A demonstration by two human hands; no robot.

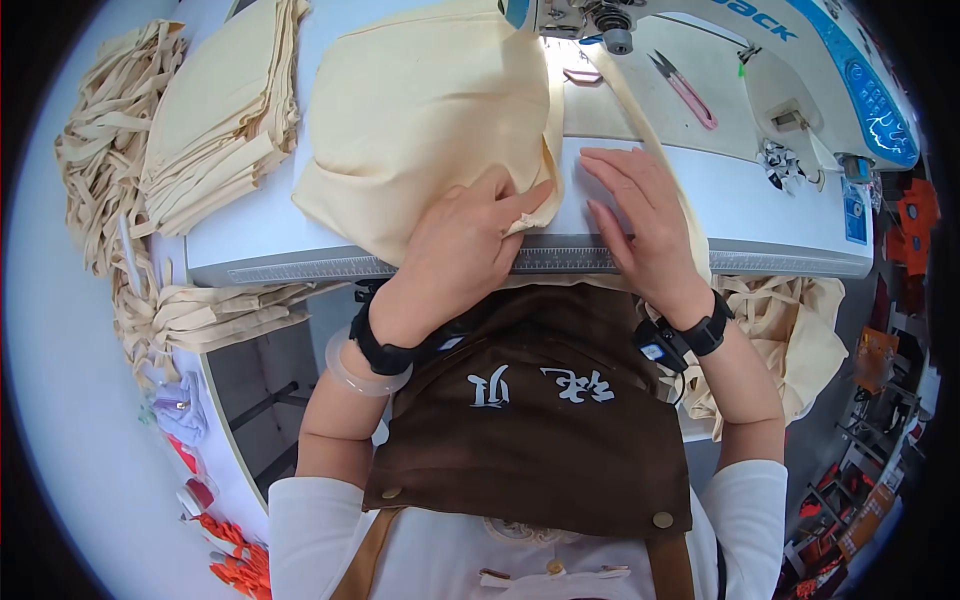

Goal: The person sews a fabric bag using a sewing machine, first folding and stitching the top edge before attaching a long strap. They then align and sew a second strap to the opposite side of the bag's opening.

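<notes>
A cream cloth piece (430, 95), which looks like a tote bag, lies on the white sewing table under the machine head (612, 25). My left hand (465, 235) grips its near right corner, fingers bent over the folded edge. To the right, my right hand (640, 215) is open above the tabletop, fingers stretched toward the cloth and holding nothing. A long cream strap (640, 115) runs from beside the needle area down past the outer side of my right hand and over the table's front edge.
Pink-handled thread snips (685, 90) lie right of the needle area. Stacked cream cloth panels (225, 100) and a heap of straps (110, 140) are at the left. More cream cloth (785, 340) hangs below the table's right side. A ruler strip (570, 258) lines the front edge.
</notes>
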